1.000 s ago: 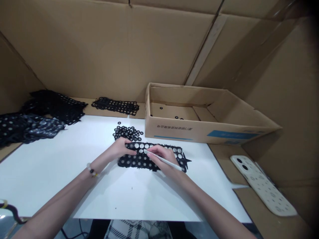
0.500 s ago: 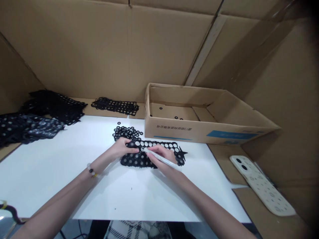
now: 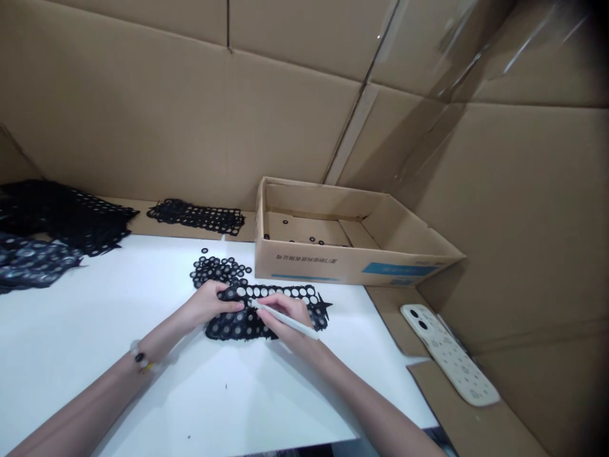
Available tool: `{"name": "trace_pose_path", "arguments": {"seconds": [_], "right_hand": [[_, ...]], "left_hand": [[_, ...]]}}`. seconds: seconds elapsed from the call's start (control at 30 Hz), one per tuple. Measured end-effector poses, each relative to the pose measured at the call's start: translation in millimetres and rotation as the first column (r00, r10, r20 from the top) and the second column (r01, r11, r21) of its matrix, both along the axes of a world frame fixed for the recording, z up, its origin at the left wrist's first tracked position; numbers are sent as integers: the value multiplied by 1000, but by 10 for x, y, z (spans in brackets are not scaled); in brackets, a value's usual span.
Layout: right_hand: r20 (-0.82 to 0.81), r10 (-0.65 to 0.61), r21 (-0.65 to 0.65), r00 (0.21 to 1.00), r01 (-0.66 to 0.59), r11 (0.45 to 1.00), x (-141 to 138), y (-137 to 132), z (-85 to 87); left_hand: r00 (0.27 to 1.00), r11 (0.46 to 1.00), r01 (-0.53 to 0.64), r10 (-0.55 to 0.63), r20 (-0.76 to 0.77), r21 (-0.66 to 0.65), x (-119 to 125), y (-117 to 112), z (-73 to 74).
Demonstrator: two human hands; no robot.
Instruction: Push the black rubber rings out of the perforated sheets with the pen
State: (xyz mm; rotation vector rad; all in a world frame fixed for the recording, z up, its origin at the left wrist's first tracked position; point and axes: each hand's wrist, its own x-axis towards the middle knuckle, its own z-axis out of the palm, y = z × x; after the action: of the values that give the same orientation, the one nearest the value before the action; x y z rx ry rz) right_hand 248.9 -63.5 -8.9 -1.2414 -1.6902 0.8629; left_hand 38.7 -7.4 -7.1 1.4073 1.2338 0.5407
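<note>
A black perforated rubber sheet [image 3: 228, 329] full of round holes lies on the white table [image 3: 95, 343]. My left hand [image 3: 207, 303] presses on the sheet's left end, fingers curled and pinching at its top edge. My right hand [image 3: 284, 315] is closed round a thin white pen-like tool [image 3: 285, 320], whose tip touches the sheet near my left fingertips. Just behind the sheet sits a loose pile of small black rings [image 3: 215, 269].
An open cardboard box [image 3: 342, 266] with a few black rings inside stands behind the sheet. More black perforated sheets lie at the back [image 3: 197, 216] and far left [image 3: 57, 219]. A white phone in a patterned case [image 3: 447, 353] rests at the right. Cardboard walls surround the table.
The view has swung up and to the right, so everything sits lower and further left. Both hands stay on the sheet, which has been drawn slightly together; the tool tip stays by my left fingers.
</note>
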Motion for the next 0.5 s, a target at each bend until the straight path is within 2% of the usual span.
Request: {"name": "trace_pose_path", "arguments": {"seconds": [0.13, 0.23, 0.5], "right_hand": [[7, -12, 9, 1000, 12, 1000, 7, 0, -17], [6, -6, 1, 1000, 6, 1000, 13, -4, -11], [-10, -14, -15, 1000, 14, 1000, 6, -21, 38]], "left_hand": [[999, 999, -48, 48, -24, 1, -4, 10, -51], [999, 999, -31, 31, -16, 28, -12, 16, -78], [1000, 999, -9, 9, 0, 31, 9, -8, -38]]}}
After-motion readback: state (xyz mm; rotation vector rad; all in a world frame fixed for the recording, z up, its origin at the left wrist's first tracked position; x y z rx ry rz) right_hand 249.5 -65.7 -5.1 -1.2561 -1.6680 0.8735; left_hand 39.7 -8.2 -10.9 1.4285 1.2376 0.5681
